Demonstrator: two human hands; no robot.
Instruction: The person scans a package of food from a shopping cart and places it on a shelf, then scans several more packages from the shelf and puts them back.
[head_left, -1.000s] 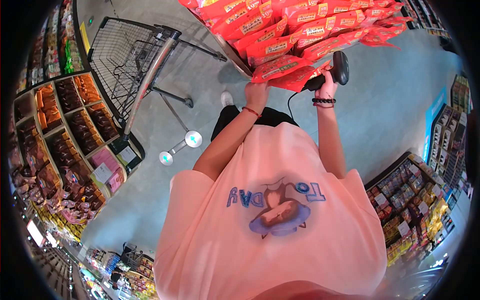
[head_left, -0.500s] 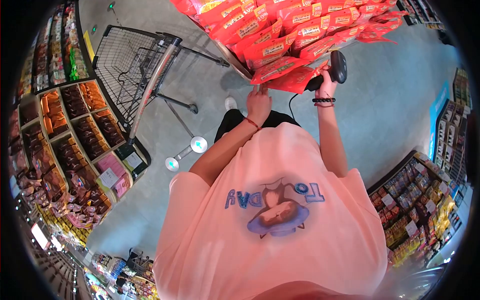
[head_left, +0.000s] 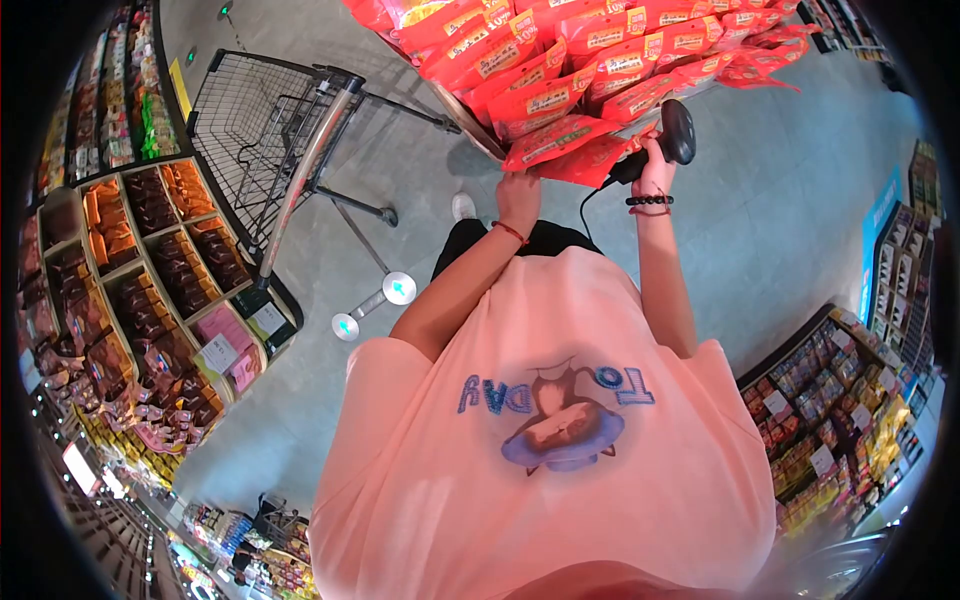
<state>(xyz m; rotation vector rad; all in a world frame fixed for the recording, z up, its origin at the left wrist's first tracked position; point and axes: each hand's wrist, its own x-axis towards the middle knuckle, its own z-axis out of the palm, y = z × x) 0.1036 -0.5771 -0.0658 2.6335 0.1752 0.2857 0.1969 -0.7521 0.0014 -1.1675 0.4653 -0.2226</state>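
Note:
My right hand (head_left: 655, 174), with black beads at its wrist, is closed round the handle of a black handheld scanner (head_left: 679, 133) with a dark cable. The scanner's rounded head points up and to the right. Between my hands a red packet (head_left: 588, 163) hangs at the near edge of the display, close to the scanner. My left hand (head_left: 518, 203), with a red string at the wrist, is at the lower left edge of the red packets. Its fingertips are hidden there, so its grip is unclear. Another red packet (head_left: 558, 140) lies just above.
Rows of red packets (head_left: 625, 60) fill the display ahead. A black wire shopping cart (head_left: 262, 130) stands to the left, beside bins of wrapped goods (head_left: 150, 270). A stand with round silver discs (head_left: 399, 289) is near my left arm. More shelves (head_left: 815, 410) line the right.
My left hand has shifted slightly, and its fingers, visible before at the packet edge, are now hidden. My right hand and the scanner have barely moved.

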